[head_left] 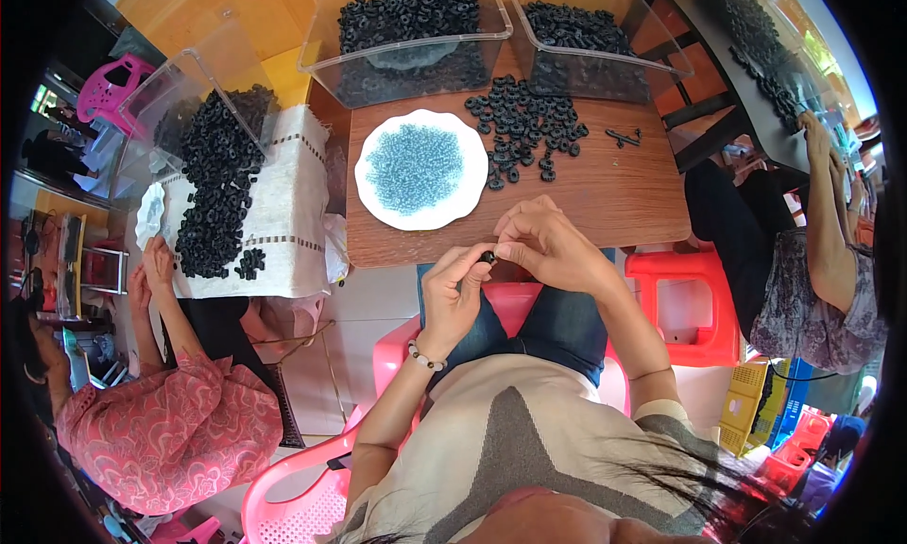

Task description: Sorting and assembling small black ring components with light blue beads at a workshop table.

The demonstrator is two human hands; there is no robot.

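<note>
Black rubber, a single small ring (487, 257), sat pinched between the fingertips of both hands just off the near edge of the wooden counter (605, 204), above the person's lap. The left hand (452, 294) came up from below and to the left, fingers curled inward, thumb and forefinger closed on the ring's left side; the right hand (548, 246) arched over from the right, its fingertips closed on the ring's right side, so the two hands met at the part and neither was clearly the nearer. The ring was too small to tell which way its hole faced. Everything else the hands might draw on lay ahead of them, farther from the body: the white plate (370, 190) of pale blue beads (414, 168) stood forward and slightly left, closer to the left hand, while the loose pile of black rings (524, 124) lay forward and a little right, more in line with the right hand. Behind these stood two clear bins (416, 48) filled with more black rings. To the left, another person's hands (151, 270) rested beside a cloth-covered table (283, 195) heaped with the same parts, and on the right a third person's arm (827, 195) reached up toward a dark table.
</note>
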